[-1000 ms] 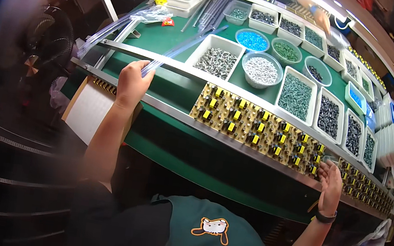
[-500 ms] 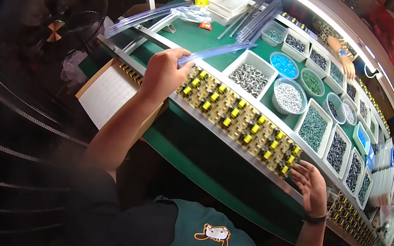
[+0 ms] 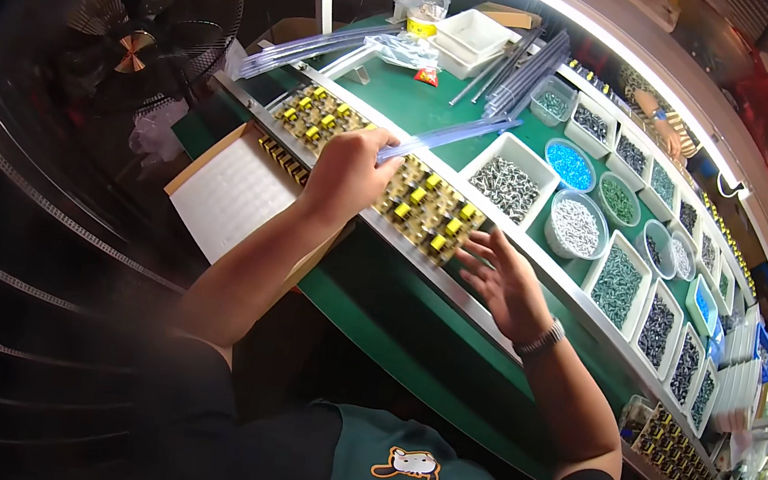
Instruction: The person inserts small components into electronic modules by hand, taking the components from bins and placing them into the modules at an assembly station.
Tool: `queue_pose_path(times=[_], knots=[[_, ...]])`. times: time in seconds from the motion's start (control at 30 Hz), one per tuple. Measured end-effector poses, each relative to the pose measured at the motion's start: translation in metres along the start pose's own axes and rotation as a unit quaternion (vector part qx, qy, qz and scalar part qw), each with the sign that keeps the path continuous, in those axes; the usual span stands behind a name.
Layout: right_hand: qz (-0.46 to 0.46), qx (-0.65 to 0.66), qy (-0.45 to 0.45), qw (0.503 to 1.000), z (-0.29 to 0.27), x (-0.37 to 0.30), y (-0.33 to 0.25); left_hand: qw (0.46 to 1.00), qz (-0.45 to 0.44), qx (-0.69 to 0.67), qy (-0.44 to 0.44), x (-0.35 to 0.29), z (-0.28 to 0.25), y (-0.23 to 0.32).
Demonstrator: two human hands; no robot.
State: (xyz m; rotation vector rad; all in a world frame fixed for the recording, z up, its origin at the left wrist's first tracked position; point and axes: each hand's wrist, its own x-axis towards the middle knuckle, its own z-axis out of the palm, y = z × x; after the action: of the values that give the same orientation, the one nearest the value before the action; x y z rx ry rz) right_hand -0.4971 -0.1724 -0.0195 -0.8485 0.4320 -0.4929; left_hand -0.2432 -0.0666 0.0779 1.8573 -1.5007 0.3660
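My left hand (image 3: 349,172) is closed round the near end of a bundle of clear plastic tubes (image 3: 453,136), which slants up and to the right over the boards. Beneath it, a long row of tan circuit boards (image 3: 426,209) with yellow block components lies along a metal rail (image 3: 399,234). Part of the row is hidden behind this hand. My right hand (image 3: 512,290), fingers spread and slightly bent, stands at the row's right end; its fingertips are close to the last board, and whether they touch it I cannot tell.
Trays and bowls of small parts, such as a white tray (image 3: 508,181) and a bowl of blue pieces (image 3: 570,164), line the green table (image 3: 404,94). More tubes (image 3: 525,73) lie behind. An open cardboard box (image 3: 231,194) sits left below the rail. Across the table shows another person's hand (image 3: 669,136).
The circuit boards have slid left along the rail, passing under my left hand. My right hand has followed their end leftward. My left hand still grips the tubes. The whole view has shifted slightly.
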Motion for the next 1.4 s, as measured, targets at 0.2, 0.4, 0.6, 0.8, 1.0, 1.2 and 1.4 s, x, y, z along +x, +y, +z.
queue_pose_path(times=[0.2, 0.4, 0.6, 0.8, 1.0, 1.2, 1.4], knots=[[0.002, -0.008, -0.024, 1.0, -0.005, 0.019, 0.012, 1.0, 0.004, 0.015, -0.004, -0.025, 0.029, 0.028], [0.01, -0.02, -0.026, 0.999, -0.013, 0.022, 0.02, 1.0, 0.025, 0.001, 0.01, -0.037, 0.051, 0.019], [-0.099, -0.209, -0.021, 0.973, -0.041, -0.039, 0.048, 0.998, -0.022, 0.025, -0.052, -0.049, 0.068, -0.02], [-0.33, -0.517, 0.142, 0.777, -0.079, -0.165, 0.086, 0.99, -0.061, 0.024, -0.129, -0.056, 0.058, -0.036], [-0.256, -0.566, 0.437, 0.651, -0.108, -0.266, 0.185, 0.987, 0.039, 0.154, -0.031, -0.089, 0.037, -0.043], [-0.211, -0.503, 0.597, 0.589, -0.053, -0.291, 0.231, 0.977, 0.199, 0.0, -0.081, -0.044, 0.022, -0.052], [-0.176, -0.406, 0.593, 0.673, -0.035, -0.239, 0.263, 0.866, 0.352, -0.133, -0.329, -0.026, 0.068, -0.028]])
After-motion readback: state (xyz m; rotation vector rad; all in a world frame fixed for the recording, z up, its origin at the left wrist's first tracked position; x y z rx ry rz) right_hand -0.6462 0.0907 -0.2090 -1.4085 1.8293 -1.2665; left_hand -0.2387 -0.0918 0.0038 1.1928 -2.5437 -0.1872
